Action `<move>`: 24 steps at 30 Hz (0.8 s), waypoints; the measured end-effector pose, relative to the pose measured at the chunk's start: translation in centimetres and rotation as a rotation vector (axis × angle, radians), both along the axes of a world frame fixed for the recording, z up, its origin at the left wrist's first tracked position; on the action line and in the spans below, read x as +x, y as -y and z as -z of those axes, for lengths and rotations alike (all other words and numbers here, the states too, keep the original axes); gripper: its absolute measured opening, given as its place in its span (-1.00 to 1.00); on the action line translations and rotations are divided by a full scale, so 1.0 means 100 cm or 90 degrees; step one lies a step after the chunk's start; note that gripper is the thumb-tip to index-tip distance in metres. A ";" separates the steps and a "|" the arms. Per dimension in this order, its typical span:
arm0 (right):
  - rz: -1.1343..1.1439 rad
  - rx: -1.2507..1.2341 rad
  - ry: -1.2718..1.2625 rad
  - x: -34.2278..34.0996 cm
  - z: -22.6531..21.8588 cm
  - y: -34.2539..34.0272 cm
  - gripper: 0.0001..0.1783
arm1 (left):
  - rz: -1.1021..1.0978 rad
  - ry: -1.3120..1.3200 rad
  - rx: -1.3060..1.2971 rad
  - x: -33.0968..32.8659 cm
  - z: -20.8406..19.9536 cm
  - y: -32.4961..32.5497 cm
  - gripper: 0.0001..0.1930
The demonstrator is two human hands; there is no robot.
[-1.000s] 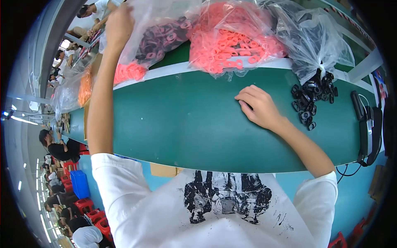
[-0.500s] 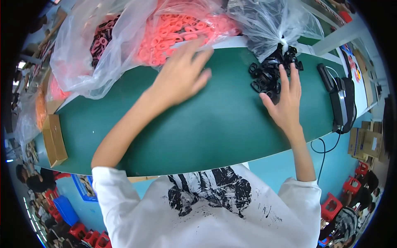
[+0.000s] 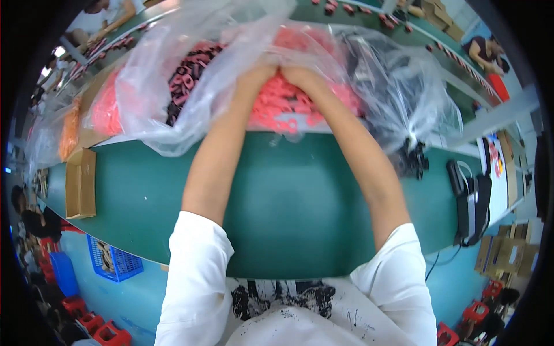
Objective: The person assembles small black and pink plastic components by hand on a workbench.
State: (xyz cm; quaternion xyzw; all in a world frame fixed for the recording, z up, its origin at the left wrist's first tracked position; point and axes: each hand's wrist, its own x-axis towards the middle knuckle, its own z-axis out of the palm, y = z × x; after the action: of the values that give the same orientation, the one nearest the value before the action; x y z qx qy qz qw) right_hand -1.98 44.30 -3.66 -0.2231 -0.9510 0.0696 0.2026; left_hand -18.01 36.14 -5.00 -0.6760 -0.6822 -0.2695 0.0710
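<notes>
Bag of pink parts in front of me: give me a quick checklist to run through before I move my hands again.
1. Both hands at the bag of pink parts: ok; left hand and right hand are close together there.
2. Grip on the bag: cannot tell; the fingertips are blurred and hidden.
3. Mixed black and pink bag away from the left arm: not ok; its loose plastic appears to reach the left wrist.
4. Black parts apart from the pink ones: ok; they lie to the right, below the tied clear bag.
5. Cardboard box away from both forearms: ok; it sits at the table's left.
</notes>
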 end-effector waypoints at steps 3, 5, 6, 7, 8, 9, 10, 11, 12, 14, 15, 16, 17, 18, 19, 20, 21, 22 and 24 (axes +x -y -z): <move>0.001 0.014 -0.119 -0.048 0.004 -0.032 -0.37 | -0.111 -0.061 -0.028 -0.036 0.005 -0.007 -0.71; 0.175 -0.122 -0.034 -0.025 0.016 -0.083 -0.22 | -0.167 -0.078 0.258 0.030 -0.016 -0.030 -0.83; 0.168 -0.087 -0.052 -0.027 0.020 -0.096 -0.15 | -0.155 -0.074 0.274 0.035 -0.025 -0.028 -0.83; 0.158 -0.052 -0.071 -0.029 0.019 -0.109 -0.07 | -0.148 -0.074 0.282 0.037 -0.030 -0.026 -0.83; 0.148 -0.048 -0.083 -0.042 0.013 -0.101 -0.07 | -0.159 -0.087 0.281 0.027 -0.030 -0.012 -0.82; 0.136 -0.014 -0.107 -0.045 0.010 -0.089 -0.18 | -0.166 -0.099 0.282 0.025 -0.030 -0.006 -0.81; 0.133 0.027 -0.127 -0.043 0.007 -0.078 -0.28 | -0.166 -0.102 0.287 0.026 -0.025 -0.006 -0.80; 0.117 0.062 -0.154 -0.048 0.000 -0.060 -0.38 | -0.177 -0.116 0.289 0.022 -0.023 0.001 -0.79; 0.124 0.075 -0.162 -0.043 -0.003 -0.054 -0.38 | -0.173 -0.120 0.295 0.024 -0.018 -0.001 -0.79; 0.095 -0.052 -0.119 -0.022 -0.004 -0.043 -0.41 | -0.155 -0.111 0.300 0.029 -0.008 -0.007 -0.77; 0.102 -0.049 -0.115 -0.018 0.000 -0.028 -0.41 | -0.153 -0.105 0.294 0.026 -0.001 -0.004 -0.76; 0.135 0.026 -0.072 -0.004 0.001 -0.024 -0.37 | -0.140 -0.092 0.293 0.035 0.004 -0.013 -0.75; 0.154 0.091 -0.034 0.003 -0.002 -0.010 -0.32 | -0.138 -0.090 0.284 0.038 0.005 -0.009 -0.74; 0.159 0.086 -0.030 0.013 -0.005 -0.004 -0.32 | -0.137 -0.086 0.271 0.039 0.006 -0.009 -0.73; 0.127 0.114 -0.076 0.022 -0.010 0.008 -0.34 | -0.132 -0.079 0.254 0.044 0.010 -0.002 -0.73; 0.098 0.147 -0.124 0.029 -0.017 0.012 -0.35 | -0.125 -0.046 0.241 0.046 0.002 -0.007 -0.72; 0.064 0.181 -0.175 0.031 -0.020 0.014 -0.37 | -0.122 -0.017 0.229 0.043 -0.006 -0.014 -0.70; 0.039 0.296 -0.290 0.024 -0.023 0.023 -0.46 | -0.151 -0.029 0.218 0.008 -0.003 -0.011 -0.70; -0.075 0.085 -0.212 -0.006 -0.055 0.058 -0.51 | -0.096 0.056 -0.079 -0.070 0.005 0.047 -0.70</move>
State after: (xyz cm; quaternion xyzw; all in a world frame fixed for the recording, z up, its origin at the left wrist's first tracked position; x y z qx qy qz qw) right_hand -2.59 38.45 1.80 -0.1387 -0.9181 0.0540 0.3674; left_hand -25.05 31.42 -5.54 -0.6131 -0.7491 -0.2501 0.0187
